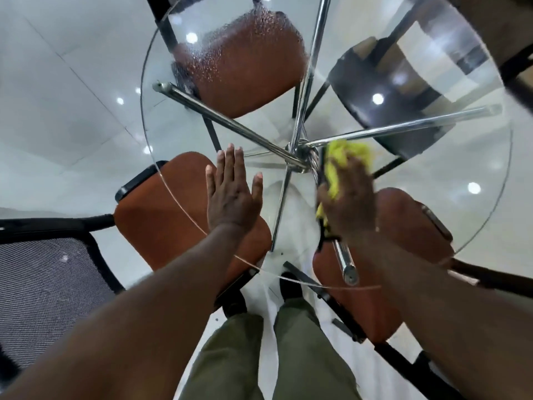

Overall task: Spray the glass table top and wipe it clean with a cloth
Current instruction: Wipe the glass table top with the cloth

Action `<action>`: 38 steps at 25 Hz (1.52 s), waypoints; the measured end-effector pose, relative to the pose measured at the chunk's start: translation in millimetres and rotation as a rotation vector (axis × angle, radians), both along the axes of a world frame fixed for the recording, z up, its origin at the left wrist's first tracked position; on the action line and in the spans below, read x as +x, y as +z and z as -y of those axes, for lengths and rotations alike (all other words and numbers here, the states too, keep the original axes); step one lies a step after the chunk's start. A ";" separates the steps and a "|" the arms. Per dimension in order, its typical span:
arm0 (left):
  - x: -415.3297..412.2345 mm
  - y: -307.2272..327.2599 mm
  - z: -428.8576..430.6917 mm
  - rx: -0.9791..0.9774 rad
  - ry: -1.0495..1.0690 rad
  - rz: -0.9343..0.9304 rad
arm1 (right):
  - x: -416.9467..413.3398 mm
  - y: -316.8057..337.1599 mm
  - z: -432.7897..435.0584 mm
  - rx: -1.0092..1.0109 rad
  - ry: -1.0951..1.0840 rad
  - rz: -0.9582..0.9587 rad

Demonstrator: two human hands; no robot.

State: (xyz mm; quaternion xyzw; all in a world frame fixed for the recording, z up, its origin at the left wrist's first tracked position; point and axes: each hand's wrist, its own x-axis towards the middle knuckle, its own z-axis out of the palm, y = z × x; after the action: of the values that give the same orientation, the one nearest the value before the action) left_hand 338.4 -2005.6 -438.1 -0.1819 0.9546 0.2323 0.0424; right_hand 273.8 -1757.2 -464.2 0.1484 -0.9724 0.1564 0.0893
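The round glass table top fills the middle of the head view, on chrome legs that meet at a hub under its centre. Spray droplets cover the far part of the glass, over an orange chair seat. My left hand lies flat on the glass near the front edge, fingers straight and together, holding nothing. My right hand presses a yellow cloth onto the glass just right of the hub; the hand looks blurred. No spray bottle is in view.
Orange chair seats stand under the table at front left, front right and far side; a black seat is at far right. A black mesh chair back is at lower left. My legs and shoes are below the near edge.
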 end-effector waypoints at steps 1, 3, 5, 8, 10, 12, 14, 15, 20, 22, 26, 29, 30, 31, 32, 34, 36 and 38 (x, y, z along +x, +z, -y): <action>5.9 5.8 3.8 0.076 -0.001 -0.018 | 30.2 8.1 6.0 0.035 0.218 0.053; 25.0 18.7 15.3 0.144 -0.046 -0.027 | 64.4 20.1 4.4 0.101 0.507 0.134; 62.9 37.0 22.4 0.135 -0.129 -0.002 | 83.3 27.4 -6.3 0.107 0.540 0.217; 107.2 59.3 21.0 0.198 -0.128 0.087 | 97.1 41.7 -10.0 0.021 0.462 0.390; 127.2 70.8 11.2 0.233 -0.078 0.112 | 112.7 50.0 -4.5 -0.083 0.393 0.450; 145.6 82.4 -2.2 0.286 -0.052 0.141 | 131.5 52.7 -4.0 -0.166 0.339 0.518; 165.2 101.0 -15.3 0.317 -0.059 0.150 | 150.6 65.5 -4.2 -0.208 0.337 0.581; 175.2 111.3 -18.7 0.323 -0.067 0.148 | 159.6 74.4 -2.8 -0.239 0.314 0.650; 200.7 172.6 9.0 0.202 -0.084 0.116 | 154.8 143.3 30.6 -0.789 -0.112 1.146; 208.2 206.2 32.7 0.164 -0.037 0.055 | 142.0 170.8 52.1 -1.071 -0.158 1.277; 233.3 267.0 86.2 0.264 0.114 -0.059 | 138.4 259.2 114.5 -1.289 0.034 1.415; 261.8 307.1 126.3 0.290 0.208 -0.163 | 152.9 319.6 166.7 -1.363 0.194 1.532; 275.4 319.6 144.2 0.252 0.225 -0.191 | 159.6 334.5 187.4 -1.365 0.256 1.563; 290.2 332.7 164.0 0.224 0.234 -0.222 | 164.0 346.1 210.1 -1.328 0.313 1.557; 302.8 344.3 182.4 0.203 0.240 -0.252 | 170.0 356.8 233.0 -1.309 0.346 1.542; 337.6 364.9 229.5 0.169 0.254 -0.296 | 188.2 374.6 289.4 -1.193 0.371 1.543; 365.5 379.0 274.2 0.140 0.258 -0.330 | 209.3 393.9 337.3 -1.094 0.442 1.464; 402.9 389.7 332.7 0.094 0.247 -0.355 | 243.2 417.4 395.1 -0.974 0.484 1.355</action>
State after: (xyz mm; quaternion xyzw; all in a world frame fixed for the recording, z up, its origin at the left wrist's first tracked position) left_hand 741.2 -2338.2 -48.4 -0.2516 0.9055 0.3084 -0.1468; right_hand 517.0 -2152.3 -46.8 0.1713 -0.5824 0.6247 -0.4912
